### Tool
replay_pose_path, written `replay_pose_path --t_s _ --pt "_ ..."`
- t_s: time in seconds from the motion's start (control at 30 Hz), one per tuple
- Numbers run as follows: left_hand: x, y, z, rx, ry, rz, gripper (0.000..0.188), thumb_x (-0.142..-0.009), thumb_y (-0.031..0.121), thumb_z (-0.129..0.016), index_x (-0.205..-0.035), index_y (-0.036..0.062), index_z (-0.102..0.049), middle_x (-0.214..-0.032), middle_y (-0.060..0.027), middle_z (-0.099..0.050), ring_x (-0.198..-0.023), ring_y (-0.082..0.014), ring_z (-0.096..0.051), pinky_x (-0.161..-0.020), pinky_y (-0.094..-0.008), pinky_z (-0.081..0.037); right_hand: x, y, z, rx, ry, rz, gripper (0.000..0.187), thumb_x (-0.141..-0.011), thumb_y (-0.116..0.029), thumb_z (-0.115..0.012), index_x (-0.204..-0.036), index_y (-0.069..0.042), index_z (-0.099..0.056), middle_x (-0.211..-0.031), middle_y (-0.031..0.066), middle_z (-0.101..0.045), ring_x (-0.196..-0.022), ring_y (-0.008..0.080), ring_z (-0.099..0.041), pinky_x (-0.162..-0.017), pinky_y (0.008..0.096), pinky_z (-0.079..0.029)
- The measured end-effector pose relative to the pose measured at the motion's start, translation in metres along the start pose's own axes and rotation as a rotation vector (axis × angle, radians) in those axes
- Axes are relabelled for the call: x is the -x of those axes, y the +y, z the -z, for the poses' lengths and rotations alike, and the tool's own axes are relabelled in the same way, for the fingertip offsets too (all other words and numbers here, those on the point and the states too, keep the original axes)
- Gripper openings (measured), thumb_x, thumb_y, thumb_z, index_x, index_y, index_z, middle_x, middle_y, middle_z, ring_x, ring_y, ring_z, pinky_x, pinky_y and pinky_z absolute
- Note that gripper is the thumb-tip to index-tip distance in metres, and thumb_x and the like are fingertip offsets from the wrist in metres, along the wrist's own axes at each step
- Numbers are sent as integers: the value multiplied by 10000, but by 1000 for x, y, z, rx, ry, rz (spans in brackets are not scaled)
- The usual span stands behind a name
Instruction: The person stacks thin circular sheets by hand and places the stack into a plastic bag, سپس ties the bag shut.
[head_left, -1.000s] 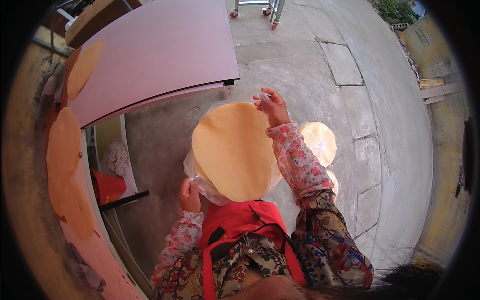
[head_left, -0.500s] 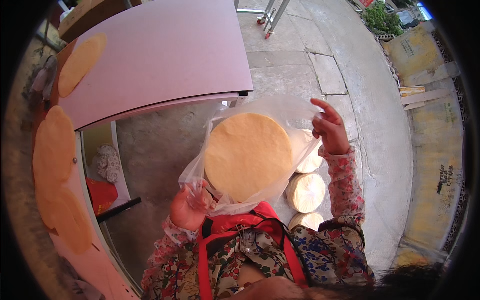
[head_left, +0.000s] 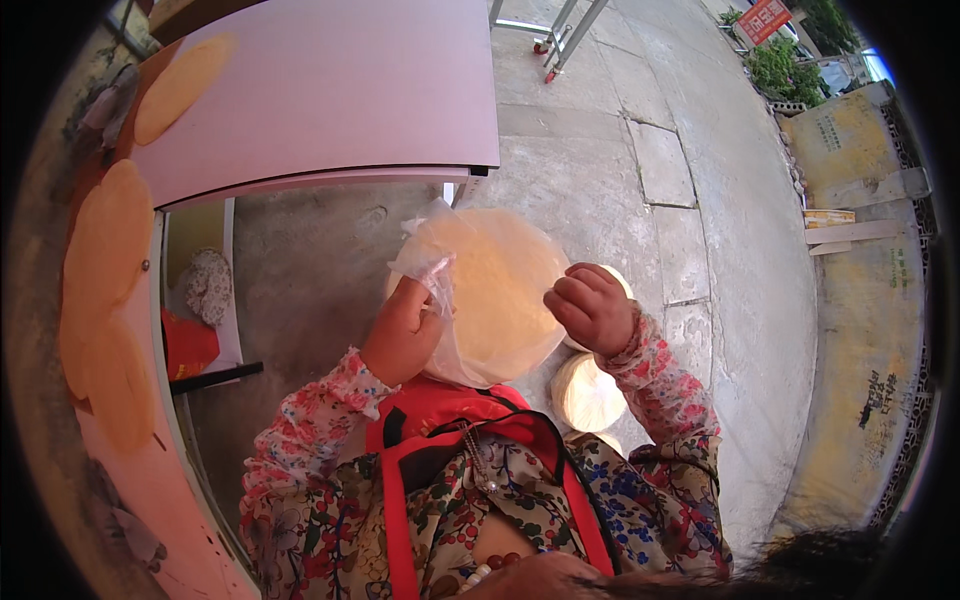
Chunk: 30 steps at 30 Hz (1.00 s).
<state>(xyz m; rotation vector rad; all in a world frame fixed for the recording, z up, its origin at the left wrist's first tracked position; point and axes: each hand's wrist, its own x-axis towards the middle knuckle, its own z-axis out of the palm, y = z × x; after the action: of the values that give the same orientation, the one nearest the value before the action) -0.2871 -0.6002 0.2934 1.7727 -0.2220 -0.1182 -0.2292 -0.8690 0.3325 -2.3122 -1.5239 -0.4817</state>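
A round, flat, tan stack that looks like flatbread (head_left: 510, 290) lies in front of me with a clear plastic bag (head_left: 440, 255) folded over it. At its left side my left hand (head_left: 405, 330) is closed, pinching the gathered plastic. My right hand (head_left: 595, 310) is curled into a fist at the right edge of the bag, closed on the film; its fingertips are partly hidden.
Below and to the right, bagged round stacks (head_left: 588, 392) stand in a row, partly covered by my right arm. A pink table (head_left: 330, 90) spans the upper left, with tan rounds (head_left: 105, 270) along its left side. A wheeled metal frame (head_left: 565, 45) is at the top.
Both hands have come inward over the stack. My right hand moved left and down and its fingers closed; my left moved up, drawing plastic across the top.
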Motion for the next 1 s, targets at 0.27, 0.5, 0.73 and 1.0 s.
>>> replay_pose_path --t_s 0.27,0.5,0.73,1.0 --pt "-32 -11 -45 -459 73 -110 264 -765 -23 -537 -1022 21 -580 -960 -146 -572 -868 -317 -570 -728 -392 -473 -35 5 -56 -955 56 -237 502 -728 -86 -666 -1196 -58 -487 -1093 123 -550 -834 217 -573 -698 297 -493" --pt "38 23 -101 -113 184 -185 201 -783 -38 -516 -968 10 -579 -865 -139 -597 -786 -294 -595 -664 -366 -492 -19 28 -59 -598 -72 19 148 -727 -157 -671 -812 -72 -583 -766 36 -534 -704 213 -525 -640 331 -435" --pt "-17 -168 -143 993 306 -91 234 -866 123 -524 -1085 47 -495 -951 -48 -559 -877 -150 -573 -725 -304 -478 -7 2 -84 -602 -246 -71 170 -781 -247 -631 -742 -91 -574 -706 19 -539 -709 153 -538 -630 303 -408" --pt "-36 -132 -123 1027 413 166 429 -889 165 -520 -1286 18 -446 -1173 -82 -550 -1011 -167 -555 -897 -308 -441 26 48 -157 -1759 -407 -1000 256 -871 -180 -539 -1041 2 -599 -898 5 -594 -751 89 -550 -676 262 -458"
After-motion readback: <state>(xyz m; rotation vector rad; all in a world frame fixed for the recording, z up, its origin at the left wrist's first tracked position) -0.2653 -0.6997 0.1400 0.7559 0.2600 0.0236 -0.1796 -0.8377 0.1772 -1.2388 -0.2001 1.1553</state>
